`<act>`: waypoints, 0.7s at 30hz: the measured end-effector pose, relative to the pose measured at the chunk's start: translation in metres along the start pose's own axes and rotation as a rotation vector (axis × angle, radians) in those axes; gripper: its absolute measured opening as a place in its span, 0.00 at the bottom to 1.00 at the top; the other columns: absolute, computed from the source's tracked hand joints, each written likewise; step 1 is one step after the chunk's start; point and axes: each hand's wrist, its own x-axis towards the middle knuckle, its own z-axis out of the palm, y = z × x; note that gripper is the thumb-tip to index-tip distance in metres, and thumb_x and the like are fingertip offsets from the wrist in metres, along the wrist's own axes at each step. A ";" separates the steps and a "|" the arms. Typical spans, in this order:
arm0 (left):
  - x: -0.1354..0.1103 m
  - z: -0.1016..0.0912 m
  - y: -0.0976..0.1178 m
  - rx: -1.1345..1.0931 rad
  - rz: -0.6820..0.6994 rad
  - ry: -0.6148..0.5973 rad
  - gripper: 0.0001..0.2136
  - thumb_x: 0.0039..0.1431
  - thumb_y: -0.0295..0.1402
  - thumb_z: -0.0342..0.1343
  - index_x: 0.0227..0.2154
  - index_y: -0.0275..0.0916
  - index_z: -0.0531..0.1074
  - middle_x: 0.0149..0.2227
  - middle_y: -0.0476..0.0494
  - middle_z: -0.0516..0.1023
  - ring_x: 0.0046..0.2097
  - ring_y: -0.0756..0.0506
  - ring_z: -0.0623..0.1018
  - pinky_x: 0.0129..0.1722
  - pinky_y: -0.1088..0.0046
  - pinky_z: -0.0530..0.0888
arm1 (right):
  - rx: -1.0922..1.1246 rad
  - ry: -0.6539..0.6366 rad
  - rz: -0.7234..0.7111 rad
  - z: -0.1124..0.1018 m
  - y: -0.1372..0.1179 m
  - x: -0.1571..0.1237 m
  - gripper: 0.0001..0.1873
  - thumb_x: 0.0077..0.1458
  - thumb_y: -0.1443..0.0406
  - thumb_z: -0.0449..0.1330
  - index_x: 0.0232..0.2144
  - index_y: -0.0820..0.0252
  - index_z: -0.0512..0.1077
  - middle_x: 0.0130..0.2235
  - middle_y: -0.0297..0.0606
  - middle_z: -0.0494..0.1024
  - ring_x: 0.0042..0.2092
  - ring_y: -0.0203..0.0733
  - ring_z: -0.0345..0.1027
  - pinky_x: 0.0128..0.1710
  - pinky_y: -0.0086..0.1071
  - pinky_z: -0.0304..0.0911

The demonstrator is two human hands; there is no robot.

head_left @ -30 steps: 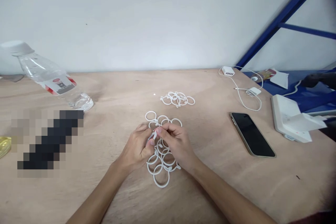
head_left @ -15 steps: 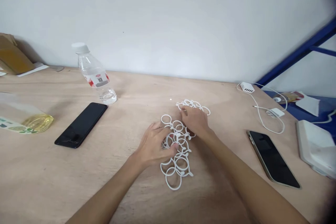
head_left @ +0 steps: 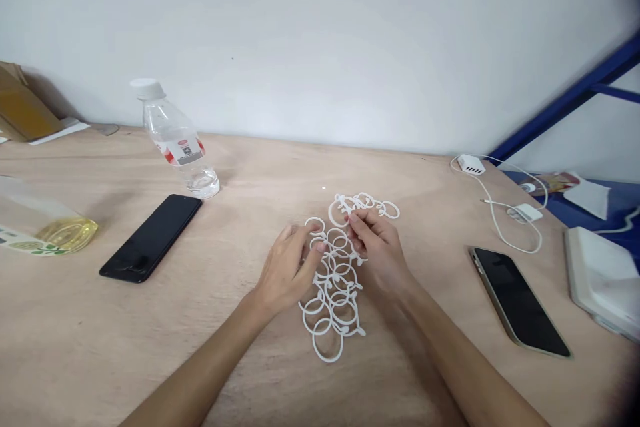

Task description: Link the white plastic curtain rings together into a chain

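Several white plastic rings with small tabs, like curtain rings, lie overlapping in a long heap [head_left: 345,303] on the wooden table. Beyond them is a smaller cluster of the same rings [head_left: 389,209]. My right hand [head_left: 381,250] pinches a white ring [head_left: 330,213] between thumb and fingertips, at the near side of that cluster. Along the left edge of the heap, my left hand [head_left: 287,268] is open, thumb and forefinger apart over the upper rings. Its other fingers are partly hidden.
A clear water bottle [head_left: 183,147] and a black phone [head_left: 153,237] are on the left, near a bottle of yellow liquid [head_left: 70,233]. To the right lie another phone [head_left: 520,300], a white cable [head_left: 495,213] and a white device [head_left: 600,280]. A wall [head_left: 320,47] rises behind.
My right hand has drawn back from the far cluster and turned, now with a ring in its fingertips. My left hand has lifted slightly up and left off the heap, uncovering more rings.
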 end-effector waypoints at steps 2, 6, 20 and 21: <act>-0.001 0.000 -0.001 -0.086 0.037 0.006 0.19 0.68 0.40 0.37 0.50 0.38 0.68 0.38 0.41 0.75 0.42 0.42 0.70 0.44 0.62 0.68 | 0.216 -0.109 0.154 0.003 -0.002 -0.009 0.15 0.49 0.53 0.63 0.27 0.58 0.70 0.23 0.28 0.64 0.21 0.30 0.51 0.20 0.27 0.45; -0.003 -0.002 -0.001 -0.270 0.001 0.010 0.18 0.69 0.41 0.37 0.39 0.38 0.71 0.35 0.43 0.74 0.39 0.44 0.72 0.41 0.66 0.69 | 0.102 -0.181 0.151 0.007 0.000 -0.021 0.15 0.52 0.53 0.61 0.26 0.59 0.71 0.23 0.30 0.66 0.22 0.31 0.54 0.21 0.26 0.49; -0.005 -0.005 0.004 -0.076 0.228 -0.184 0.14 0.67 0.34 0.40 0.24 0.41 0.60 0.24 0.48 0.63 0.31 0.45 0.64 0.32 0.67 0.65 | -0.266 -0.034 -0.025 0.007 0.006 -0.019 0.15 0.57 0.56 0.56 0.30 0.61 0.77 0.29 0.34 0.76 0.31 0.37 0.67 0.32 0.30 0.60; -0.005 -0.005 0.004 -0.059 0.254 -0.193 0.14 0.67 0.34 0.40 0.24 0.41 0.60 0.24 0.48 0.63 0.31 0.45 0.63 0.32 0.67 0.64 | -0.282 -0.052 -0.045 0.006 0.008 -0.018 0.14 0.57 0.57 0.57 0.29 0.60 0.77 0.28 0.33 0.76 0.31 0.37 0.67 0.32 0.30 0.60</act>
